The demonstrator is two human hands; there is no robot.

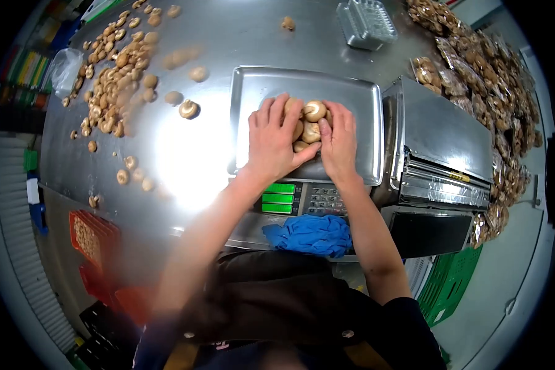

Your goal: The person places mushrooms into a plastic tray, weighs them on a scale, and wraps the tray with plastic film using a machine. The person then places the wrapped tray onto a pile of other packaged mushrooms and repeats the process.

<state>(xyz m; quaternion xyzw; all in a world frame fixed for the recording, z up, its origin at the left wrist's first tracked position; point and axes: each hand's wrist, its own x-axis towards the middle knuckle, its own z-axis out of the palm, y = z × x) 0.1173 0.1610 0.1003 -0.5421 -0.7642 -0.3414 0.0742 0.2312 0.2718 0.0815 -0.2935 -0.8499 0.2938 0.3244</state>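
Both hands cup a small heap of brown round mushrooms (pixel 311 123) on the flat steel scale tray (pixel 253 92). The left hand (pixel 273 143) and the right hand (pixel 338 143) press in from either side, fingers curled around the heap. More loose mushrooms (pixel 117 68) lie toward the steel table's (pixel 228 31) far left corner.

Tan-brown mushrooms (pixel 311 123) are showing pale cream undersides between my fingers (pixel 271 117). The scale tray (pixel 357 111) and bench (pixel 179 160) are gleaming silver-grey, the scale display (pixel 279 198) is glowing bright green, and a blue glove (pixel 311 234) is lying below it.
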